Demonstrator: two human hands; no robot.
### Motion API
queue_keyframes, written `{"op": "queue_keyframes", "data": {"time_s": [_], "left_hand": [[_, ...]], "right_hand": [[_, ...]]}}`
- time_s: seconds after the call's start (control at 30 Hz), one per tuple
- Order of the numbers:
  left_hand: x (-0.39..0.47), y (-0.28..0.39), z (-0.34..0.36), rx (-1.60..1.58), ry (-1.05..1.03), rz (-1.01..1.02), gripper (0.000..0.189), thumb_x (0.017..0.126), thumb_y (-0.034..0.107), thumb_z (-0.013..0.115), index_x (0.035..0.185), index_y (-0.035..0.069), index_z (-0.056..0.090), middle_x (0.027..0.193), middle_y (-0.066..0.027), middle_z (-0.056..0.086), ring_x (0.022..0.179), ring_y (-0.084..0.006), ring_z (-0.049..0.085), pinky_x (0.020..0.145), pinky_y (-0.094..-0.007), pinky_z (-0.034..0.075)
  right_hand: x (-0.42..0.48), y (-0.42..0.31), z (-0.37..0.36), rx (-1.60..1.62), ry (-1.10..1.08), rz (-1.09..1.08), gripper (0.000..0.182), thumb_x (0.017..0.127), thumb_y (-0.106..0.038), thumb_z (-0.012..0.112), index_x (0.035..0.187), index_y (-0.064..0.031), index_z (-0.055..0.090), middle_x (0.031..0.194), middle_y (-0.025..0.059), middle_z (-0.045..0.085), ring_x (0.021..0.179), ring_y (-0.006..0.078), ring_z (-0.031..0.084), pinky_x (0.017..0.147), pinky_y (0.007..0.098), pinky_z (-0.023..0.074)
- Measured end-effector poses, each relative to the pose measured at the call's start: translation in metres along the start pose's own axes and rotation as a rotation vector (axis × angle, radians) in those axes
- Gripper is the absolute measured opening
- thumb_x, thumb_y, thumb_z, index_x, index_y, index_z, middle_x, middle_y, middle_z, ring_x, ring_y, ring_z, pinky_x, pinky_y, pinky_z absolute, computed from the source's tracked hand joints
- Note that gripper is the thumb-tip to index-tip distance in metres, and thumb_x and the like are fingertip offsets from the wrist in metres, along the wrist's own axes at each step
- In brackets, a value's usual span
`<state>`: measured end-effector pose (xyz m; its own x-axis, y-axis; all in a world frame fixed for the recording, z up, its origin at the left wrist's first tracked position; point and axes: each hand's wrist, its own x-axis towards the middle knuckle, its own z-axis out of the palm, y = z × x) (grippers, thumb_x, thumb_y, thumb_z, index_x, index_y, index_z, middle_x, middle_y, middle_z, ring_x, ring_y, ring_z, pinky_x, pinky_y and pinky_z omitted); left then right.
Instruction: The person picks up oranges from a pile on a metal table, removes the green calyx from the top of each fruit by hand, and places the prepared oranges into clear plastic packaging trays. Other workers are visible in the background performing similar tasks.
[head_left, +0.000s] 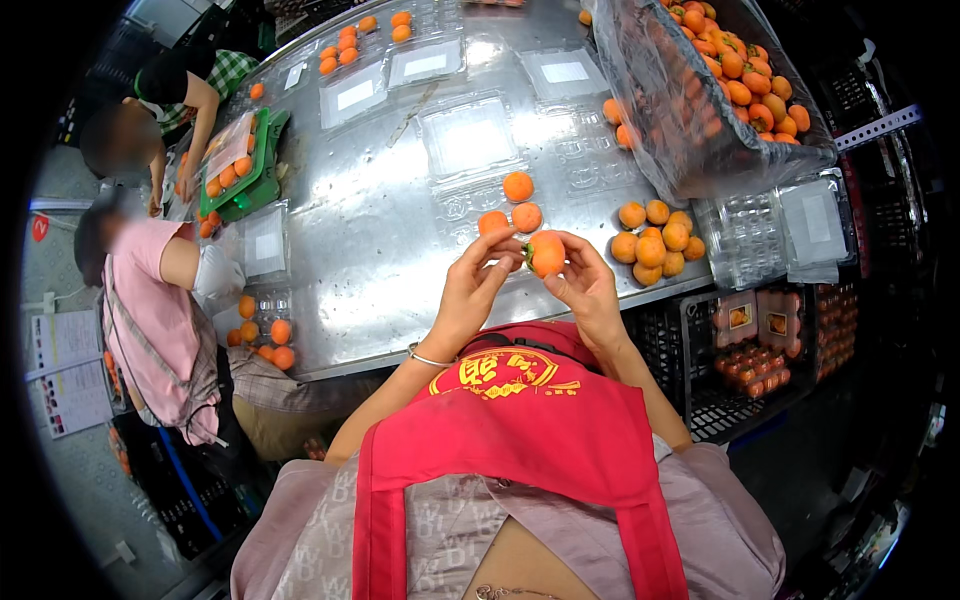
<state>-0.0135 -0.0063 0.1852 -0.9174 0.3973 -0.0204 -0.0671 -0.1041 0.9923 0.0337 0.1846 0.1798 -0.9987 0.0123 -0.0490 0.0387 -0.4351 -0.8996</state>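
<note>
My right hand (589, 289) grips an orange persimmon (548, 253) between thumb and fingers, its green calyx turned left. At that calyx are the fingertips of my left hand (476, 281); whether they pinch it is unclear. Just beyond my hands, three persimmons (518, 187) sit at a clear plastic clamshell tray (454, 206), partly hidden by my left hand. The tray's lid (469, 142) lies folded back flat and carries a white label. To the right, several loose persimmons (649, 247) are grouped near the edge of the metal table (360, 270).
A plastic-lined crate (675, 142) heaped with persimmons stands at back right. Stacked clamshells (750, 232) lie below it. Beneath the table edge is a black crate (697, 420) with packed fruit. At left, two co-workers (150, 300) stand by a green basket (251, 187).
</note>
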Motion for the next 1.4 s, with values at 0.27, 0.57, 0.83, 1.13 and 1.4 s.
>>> {"op": "queue_keyframes", "data": {"time_s": [0.27,0.57,0.83,1.13,1.4], "left_hand": [[-0.002,0.011,0.005,-0.239,-0.11,-0.18,0.044,0.106,0.018,0.066,0.146,0.002,0.054,0.123,-0.0129,0.069,0.115,-0.0193,0.068,0.1,-0.0343,0.057],[-0.005,0.009,0.003,-0.207,-0.092,-0.182,0.063,0.092,0.007,0.08,0.148,0.004,0.049,0.138,-0.0157,0.062,0.127,-0.023,0.063,0.108,-0.0373,0.053],[-0.007,0.0,-0.002,-0.172,-0.107,-0.201,0.059,0.093,0.004,0.078,0.144,0.003,0.05,0.14,-0.0154,0.061,0.132,-0.0243,0.06,0.112,-0.0381,0.051],[-0.005,-0.009,-0.007,-0.205,-0.092,-0.226,0.041,0.1,0.005,0.07,0.138,-0.001,0.057,0.139,-0.0138,0.063,0.13,-0.0233,0.063,0.114,-0.0375,0.05],[-0.013,-0.086,-0.053,0.18,0.372,-0.23,0.027,0.1,0.007,0.068,0.126,0.0,0.066,0.121,-0.0123,0.07,0.102,-0.0171,0.069,0.089,-0.031,0.056]], "right_hand": [[-0.001,0.003,-0.006,-0.597,-0.034,-0.253,0.062,0.08,-0.007,0.086,0.137,-0.004,0.06,0.134,0.0115,0.063,0.124,0.0257,0.061,0.106,0.0396,0.0498],[-0.005,-0.006,-0.002,-0.753,-0.015,-0.282,0.066,0.077,-0.01,0.089,0.136,-0.0037,0.06,0.132,0.0145,0.064,0.119,0.0308,0.065,0.103,0.041,0.0525],[-0.008,0.005,-0.004,-0.811,0.001,-0.287,0.066,0.077,-0.01,0.089,0.136,-0.0038,0.06,0.132,0.0142,0.063,0.12,0.0315,0.065,0.103,0.0409,0.0526],[-0.002,0.012,-0.009,-0.732,-0.025,-0.235,0.06,0.077,-0.009,0.088,0.131,-0.0028,0.062,0.13,0.0145,0.063,0.118,0.0293,0.065,0.1,0.0399,0.0543],[0.028,0.064,-0.05,-1.09,0.22,-0.216,0.053,0.076,-0.014,0.086,0.122,-0.0022,0.062,0.112,0.0115,0.061,0.106,0.0295,0.062,0.094,0.0419,0.0506]]}}
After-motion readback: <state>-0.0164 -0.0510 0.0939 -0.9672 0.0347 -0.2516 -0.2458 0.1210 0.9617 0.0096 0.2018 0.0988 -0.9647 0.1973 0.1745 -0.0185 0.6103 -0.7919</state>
